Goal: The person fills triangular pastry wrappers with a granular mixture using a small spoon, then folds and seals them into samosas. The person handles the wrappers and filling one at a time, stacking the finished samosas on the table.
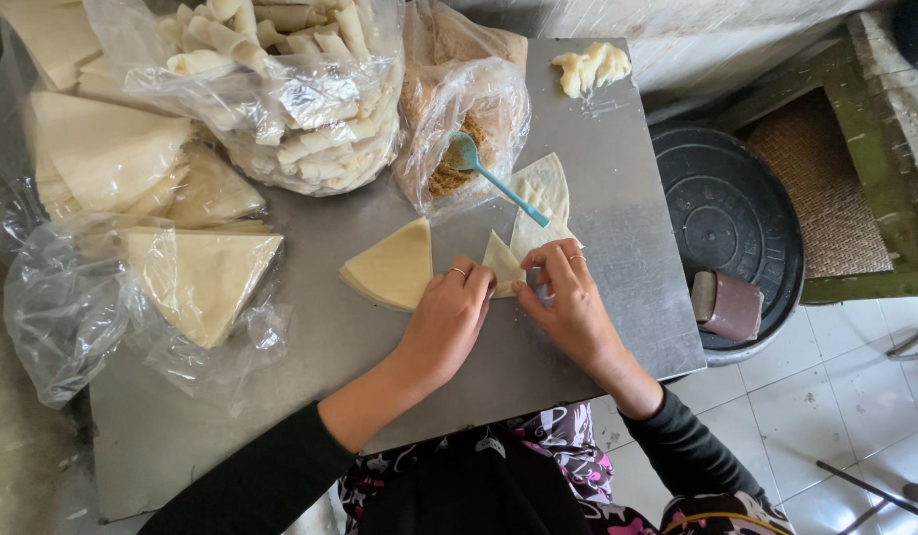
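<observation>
Pastry sheet (pixel 526 236) near the counter's (pixel 617 297) right edge is mid-fold, pinched by left hand (pixel 447 322) and right hand (pixel 570 302); rolling it tighter seems next.

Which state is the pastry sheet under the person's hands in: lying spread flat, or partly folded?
Partly folded. Both hands, left hand and right hand, pinch the pastry sheet, whose near corner is turned over; the far part lies flat.

Spoon (pixel 494 179) in bag (pixel 464 109), perhaps propped

Left hand (pixel 447 319) and right hand (pixel 568 297) meet, fingers pinching (knuckles up).
</observation>
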